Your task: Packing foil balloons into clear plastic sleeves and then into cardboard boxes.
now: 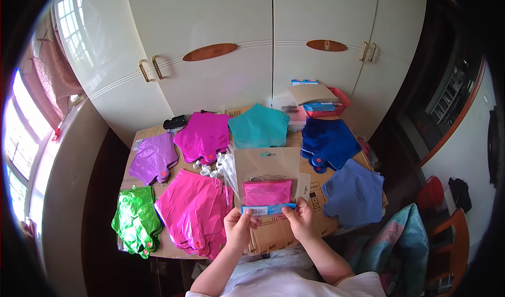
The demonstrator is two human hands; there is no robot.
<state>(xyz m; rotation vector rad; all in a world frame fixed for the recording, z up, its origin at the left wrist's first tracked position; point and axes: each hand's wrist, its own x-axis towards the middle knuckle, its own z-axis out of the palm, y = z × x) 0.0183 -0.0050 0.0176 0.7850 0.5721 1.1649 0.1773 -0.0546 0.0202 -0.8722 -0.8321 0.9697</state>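
Thumbs lie on top and the other fingers bend beneath as the left hand (239,229) and right hand (302,222) each clamp a lower corner of a clear packet (268,166). It is held up over the near middle of the cardboard (273,240), with a folded pink sheet (267,193) inside and a blue strip (273,209) along its bottom edge. Pinching both ends probably keeps the strip straight and the packet flat, its front toward the person.

Around it, flat foil shapes lie in piles by colour, presumably so they do not mix: green (135,218), pink (190,205), purple (152,157), magenta (202,135), teal (258,126), dark blue (330,142) and pale blue (355,194). White sticks (228,169) lie just left of the packet.
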